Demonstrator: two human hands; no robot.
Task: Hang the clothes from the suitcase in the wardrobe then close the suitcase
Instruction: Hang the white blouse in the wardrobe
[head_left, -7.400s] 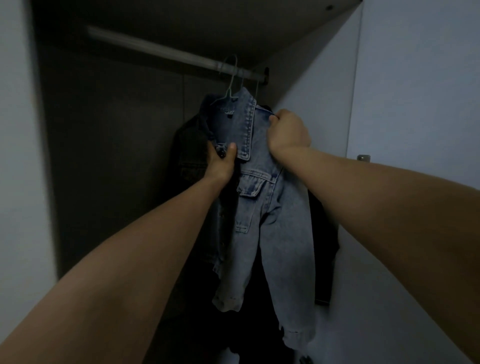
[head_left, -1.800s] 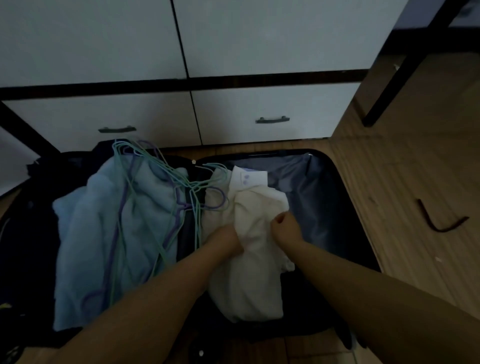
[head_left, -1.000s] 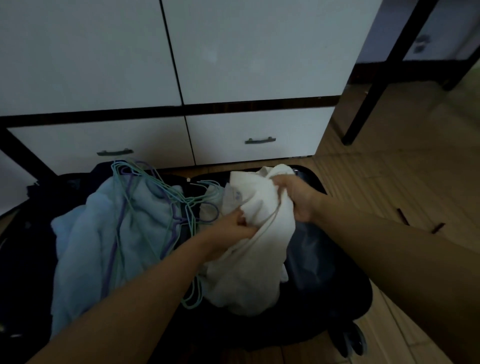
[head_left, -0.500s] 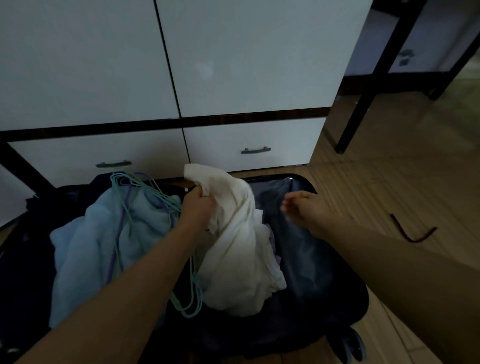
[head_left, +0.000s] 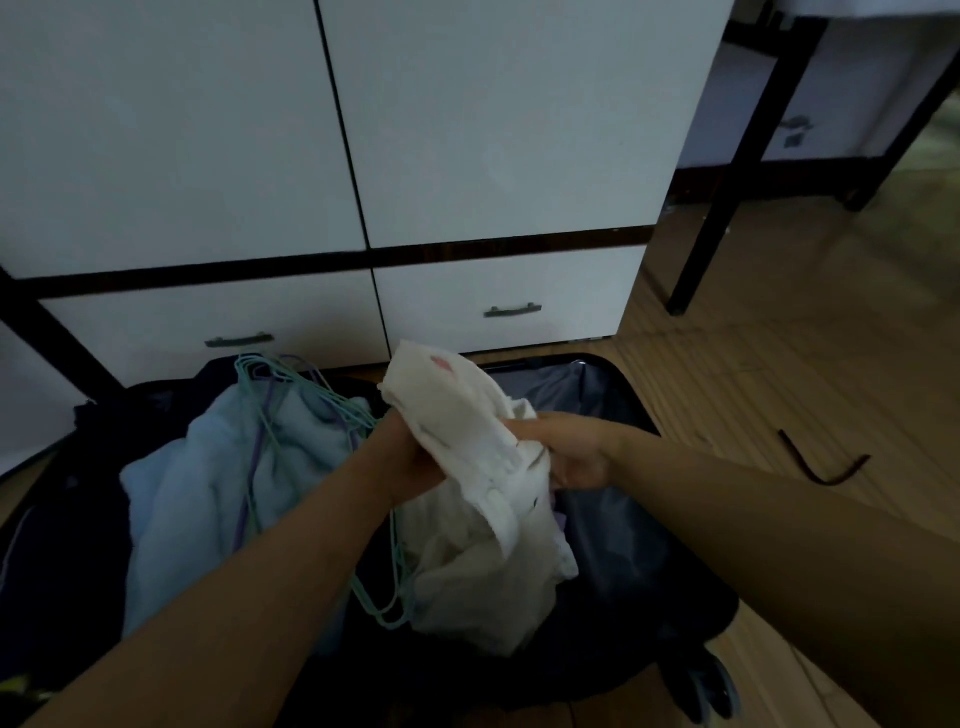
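Note:
A dark suitcase (head_left: 618, 525) lies open on the floor in front of the white wardrobe (head_left: 467, 130). Above it I hold a white garment (head_left: 467, 519), lifted and bunched. My left hand (head_left: 402, 457) grips its left side and my right hand (head_left: 563, 452) grips it from the right. A light blue garment (head_left: 208, 488) lies in the suitcase's left half. Several thin green and purple hangers (head_left: 270, 410) rest on top of it.
Two white drawers with dark handles (head_left: 511, 310) sit under the closed wardrobe doors. A black table leg (head_left: 722, 208) stands on the wooden floor at the right. A small dark bent strip (head_left: 821, 467) lies on the floor. A suitcase wheel (head_left: 711, 691) shows at the bottom.
After hanging the denim jacket, I turned down to the suitcase and lifted the white garment. In the last half second my right hand, which had let go, took hold of it again.

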